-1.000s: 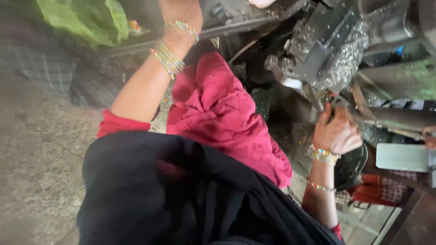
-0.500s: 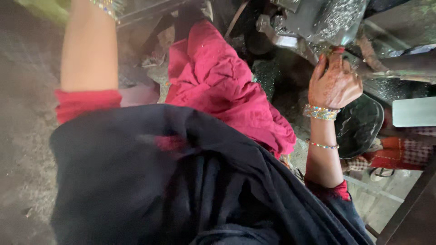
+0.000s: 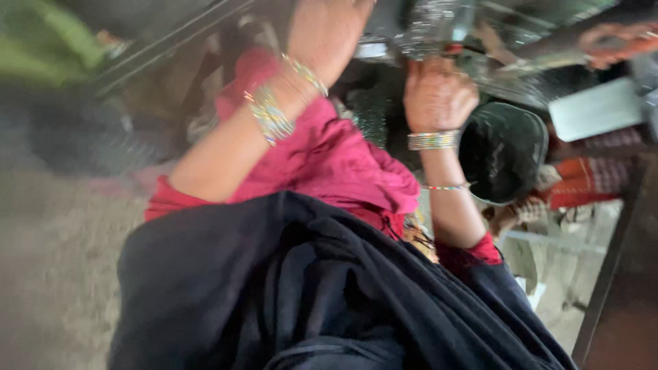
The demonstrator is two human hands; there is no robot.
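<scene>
The picture is blurred. My left hand (image 3: 327, 31), with bangles on the wrist, reaches up to the top edge, where its fingers are cut off. My right hand (image 3: 439, 96), also wearing bangles, is raised with its fingers curled around the underside of a shiny metal machine part (image 3: 439, 27). A small red piece shows at its fingertips. Red cloth (image 3: 329, 157) lies over my lap between the two arms, and a black garment (image 3: 308, 294) covers the foreground.
A dark round pan-like object (image 3: 504, 151) sits just right of my right wrist. A pale flat slab (image 3: 596, 109) lies at the far right, with orange checked cloth (image 3: 582, 185) below it. Something green (image 3: 48, 48) is at top left, above grey ground (image 3: 55, 260).
My left arm has swung back into view from the upper left toward the machine. My right hand has stayed at the metal part while the view shifted.
</scene>
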